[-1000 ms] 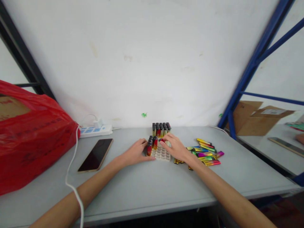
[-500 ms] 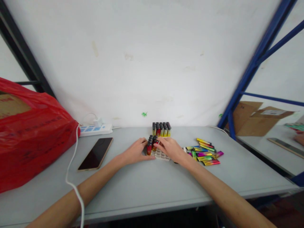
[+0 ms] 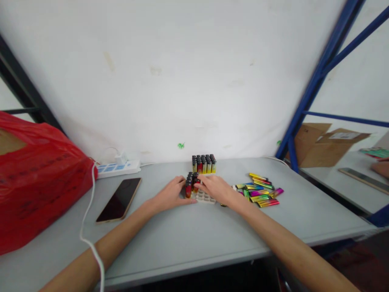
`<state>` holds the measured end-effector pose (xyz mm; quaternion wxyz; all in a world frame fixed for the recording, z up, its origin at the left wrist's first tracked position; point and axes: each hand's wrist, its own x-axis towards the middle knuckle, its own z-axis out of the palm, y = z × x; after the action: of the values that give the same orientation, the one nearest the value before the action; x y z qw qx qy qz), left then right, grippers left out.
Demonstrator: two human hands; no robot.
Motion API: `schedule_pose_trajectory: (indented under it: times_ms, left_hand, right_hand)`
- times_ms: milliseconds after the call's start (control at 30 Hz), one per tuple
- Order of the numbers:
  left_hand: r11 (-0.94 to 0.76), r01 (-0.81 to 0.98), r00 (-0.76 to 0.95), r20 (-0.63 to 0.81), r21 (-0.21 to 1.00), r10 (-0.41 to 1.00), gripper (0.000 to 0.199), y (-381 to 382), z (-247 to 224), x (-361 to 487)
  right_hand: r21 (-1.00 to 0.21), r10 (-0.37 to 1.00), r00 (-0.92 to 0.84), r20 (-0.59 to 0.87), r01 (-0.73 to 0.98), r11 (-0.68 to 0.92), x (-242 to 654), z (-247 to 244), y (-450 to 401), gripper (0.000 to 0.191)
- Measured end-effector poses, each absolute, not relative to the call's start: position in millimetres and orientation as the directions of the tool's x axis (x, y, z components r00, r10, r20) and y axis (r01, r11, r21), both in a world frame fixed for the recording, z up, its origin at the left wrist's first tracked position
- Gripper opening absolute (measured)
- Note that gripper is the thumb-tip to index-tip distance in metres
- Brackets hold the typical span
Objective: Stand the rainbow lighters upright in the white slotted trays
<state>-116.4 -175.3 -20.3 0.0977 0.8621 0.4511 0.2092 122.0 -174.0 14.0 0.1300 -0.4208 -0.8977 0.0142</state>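
Observation:
A pale tray [image 3: 205, 197] with rows of round holes sits on the table in front of me. Several black-topped red lighters [image 3: 188, 190] stand upright in its left part. My left hand [image 3: 174, 195] wraps the tray's left side, thumb along the front corner and fingers behind. With fingers pinched, my right hand [image 3: 216, 189] reaches over the tray and holds a red lighter [image 3: 196, 187] beside the standing ones; its lower end is partly hidden. Behind the tray stands a full block of lighters [image 3: 204, 164]. Loose shiny lighters [image 3: 259, 192] lie in a pile right of my right hand.
To the left lie a phone [image 3: 119, 200], a white power strip [image 3: 119, 168] with a cable crossing over my left forearm, and a red plastic bag [image 3: 42, 182]. A blue rack post [image 3: 313, 85] and a cardboard box [image 3: 322, 146] are at the right. Another person's hand [image 3: 381, 167] shows at the far right.
The whole view has shifted and tilted slightly. Both hands stay at the tray, the right still with its fingers on the red lighter.

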Motion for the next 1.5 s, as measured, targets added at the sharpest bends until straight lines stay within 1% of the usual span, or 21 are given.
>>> schedule_pose_trajectory:
  times_ms: [100, 233, 300, 367, 400, 467, 500, 533, 600, 667, 733, 833, 900, 1000, 1067, 1133, 1200, 1267, 1333, 1433, 1500]
  left_hand:
    - [-0.585, 0.723, 0.512, 0.285, 0.368, 0.811, 0.062, -175.0, -20.6, -117.1]
    - [-0.585, 0.723, 0.511, 0.285, 0.368, 0.811, 0.065, -176.2, -18.1, -116.9]
    - [-0.578, 0.727, 0.507, 0.277, 0.370, 0.816, 0.066, -177.2, -16.2, -116.4]
    - [-0.575, 0.731, 0.508, 0.269, 0.368, 0.818, 0.065, -177.8, -14.9, -116.1]
    - [-0.576, 0.731, 0.509, 0.268, 0.366, 0.818, 0.064, -177.8, -14.6, -116.0]
    - [-0.578, 0.731, 0.510, 0.271, 0.362, 0.816, 0.064, -177.4, -14.7, -116.2]
    - [-0.578, 0.730, 0.510, 0.273, 0.364, 0.816, 0.064, -177.2, -14.9, -116.2]
    - [-0.577, 0.729, 0.510, 0.271, 0.368, 0.816, 0.064, -176.9, -15.1, -116.3]
    - [-0.574, 0.730, 0.513, 0.259, 0.371, 0.819, 0.066, -176.7, -15.2, -116.2]
    - [-0.573, 0.734, 0.517, 0.249, 0.364, 0.819, 0.066, -177.0, -14.9, -115.8]
    - [-0.573, 0.738, 0.519, 0.244, 0.357, 0.819, 0.067, -177.5, -14.3, -115.2]
    - [-0.572, 0.734, 0.517, 0.246, 0.366, 0.820, 0.066, -178.4, -13.5, -114.5]
    - [-0.571, 0.731, 0.515, 0.248, 0.374, 0.821, 0.065, -178.6, -13.4, -114.2]
    - [-0.575, 0.726, 0.516, 0.254, 0.378, 0.818, 0.064, -178.4, -13.6, -114.3]
    - [-0.577, 0.725, 0.517, 0.256, 0.376, 0.817, 0.062, -178.0, -13.7, -114.5]
    - [-0.576, 0.731, 0.518, 0.251, 0.367, 0.818, 0.061, -177.6, -13.8, -114.7]
    - [-0.573, 0.738, 0.517, 0.246, 0.357, 0.820, 0.062, -177.2, -14.2, -115.0]
    - [-0.575, 0.740, 0.517, 0.253, 0.348, 0.818, 0.064, -176.8, -15.2, -115.4]
    - [-0.588, 0.738, 0.524, 0.269, 0.331, 0.809, 0.067, -176.5, -16.3, -115.6]
    - [-0.601, 0.741, 0.535, 0.278, 0.299, 0.798, 0.067, -176.5, -17.2, -115.7]
    - [-0.598, 0.743, 0.535, 0.270, 0.302, 0.801, 0.068, -176.9, -16.8, -115.4]
  right_hand:
    - [-0.104, 0.774, -0.575, 0.267, 0.781, 0.616, 117.7, 13.8, -176.2, 0.037]
    - [-0.181, 0.748, -0.586, 0.312, 0.736, 0.652, 127.3, 16.2, -169.8, 0.043]
    - [-0.211, 0.751, -0.551, 0.365, 0.736, 0.643, 146.3, 19.4, -160.3, 0.045]
    - [-0.180, 0.778, -0.495, 0.387, 0.787, 0.590, 178.0, 22.6, -147.1, 0.041]
    - [-0.147, 0.809, -0.454, 0.374, 0.832, 0.535, 198.2, 23.7, -139.8, 0.035]
    - [-0.098, 0.908, -0.279, 0.313, 0.941, 0.323, 243.7, 24.5, -126.1, 0.027]
    - [-0.077, 0.946, -0.173, 0.273, 0.977, 0.201, 266.8, 24.4, -120.4, 0.027]
    - [-0.058, 0.972, -0.106, 0.211, 0.991, 0.121, 288.7, 24.1, -115.7, 0.029]
    - [-0.059, 0.998, -0.030, 0.063, 0.998, 0.034, 324.5, 23.7, -109.6, 0.029]
    - [-0.108, 0.996, -0.042, -0.073, 0.994, 0.034, 345.8, 24.1, -107.2, 0.022]
    - [-0.152, 0.989, -0.085, -0.121, 0.986, 0.067, 352.8, 25.2, -107.0, 0.015]
    - [-0.173, 0.994, -0.105, -0.032, 0.980, 0.098, 345.9, 27.1, -108.0, 0.011]
    - [-0.200, 0.994, -0.108, 0.032, 0.973, 0.112, 336.6, 28.0, -109.1, 0.015]
    - [-0.290, 0.980, -0.148, 0.135, 0.939, 0.182, 320.2, 28.7, -111.6, 0.025]
    - [-0.364, 0.954, -0.195, 0.229, 0.891, 0.270, 306.3, 28.7, -114.1, 0.032]
    - [-0.455, 0.915, -0.240, 0.325, 0.808, 0.374, 289.4, 28.1, -116.9, 0.038]
    - [-0.576, 0.888, -0.243, 0.389, 0.688, 0.441, 270.8, 27.0, -119.5, 0.044]
    - [-0.712, 0.896, -0.226, 0.384, 0.545, 0.442, 252.9, 25.7, -121.8, 0.052]
    - [-0.804, 0.912, -0.225, 0.344, 0.431, 0.410, 237.8, 24.5, -124.5, 0.057]
    - [-0.878, 0.921, -0.246, 0.302, 0.305, 0.369, 219.7, 22.9, -131.0, 0.062]
    - [-0.925, 0.918, -0.288, 0.274, 0.181, 0.333, 208.9, 21.0, -136.9, 0.062]
